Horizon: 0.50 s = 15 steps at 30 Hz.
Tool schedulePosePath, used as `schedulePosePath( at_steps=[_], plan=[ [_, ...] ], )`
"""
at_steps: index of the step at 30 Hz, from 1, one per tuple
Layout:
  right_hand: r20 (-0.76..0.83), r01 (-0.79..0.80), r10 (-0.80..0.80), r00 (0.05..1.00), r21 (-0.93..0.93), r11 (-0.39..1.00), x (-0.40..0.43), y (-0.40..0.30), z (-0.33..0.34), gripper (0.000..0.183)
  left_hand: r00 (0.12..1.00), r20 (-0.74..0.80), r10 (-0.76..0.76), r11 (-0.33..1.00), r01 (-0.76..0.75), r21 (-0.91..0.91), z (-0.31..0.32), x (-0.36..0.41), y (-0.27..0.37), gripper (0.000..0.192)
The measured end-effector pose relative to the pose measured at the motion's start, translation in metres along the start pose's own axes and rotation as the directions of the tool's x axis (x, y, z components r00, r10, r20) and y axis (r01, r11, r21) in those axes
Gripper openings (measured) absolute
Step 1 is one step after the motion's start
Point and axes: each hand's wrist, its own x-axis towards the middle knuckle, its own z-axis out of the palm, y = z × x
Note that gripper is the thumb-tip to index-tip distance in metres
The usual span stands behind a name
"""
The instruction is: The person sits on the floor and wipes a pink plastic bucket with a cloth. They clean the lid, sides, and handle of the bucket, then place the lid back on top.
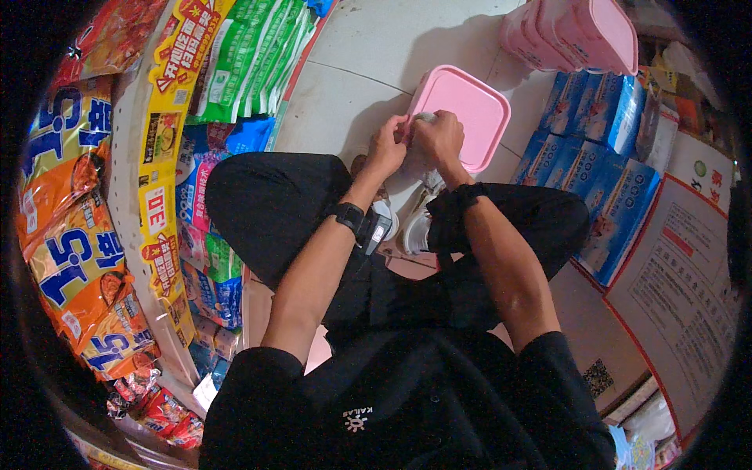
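Note:
A pink plastic box with a rounded rectangular lid (470, 111) stands on the tiled floor between my knees. My left hand (389, 148) is at its left side, fingers pinched on the edge near the rim. My right hand (440, 140) is closed around a small greyish cloth (425, 117), pressed against the same edge and partly over the lid. The fingers hide most of the cloth and the near corner of the box. Both hands are close together, almost touching.
Left, a shelf holds orange instant noodle bags (82, 252), with green packs (249, 64) low beside it. Several pink boxes (564, 35) stand stacked at upper right. Blue cartons (587, 170) and a large cardboard box (670, 270) line the right side. My shoes (417, 229) are below my hands.

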Motion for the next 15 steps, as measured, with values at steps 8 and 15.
schedulePosePath(
  at_steps=[8,15],
  plan=[
    [0.023,-0.055,0.055,0.998,-0.016,0.998,0.011,0.012,-0.002,0.038,0.995,0.055,-0.081,0.994,0.085,-0.075,0.003,0.008,0.004,0.052],
    [-0.06,0.094,-0.097,0.994,-0.049,0.994,0.006,0.006,0.009,0.043,0.999,-0.04,0.029,0.999,-0.03,-0.045,0.005,0.019,-0.019,0.056]
  ],
)
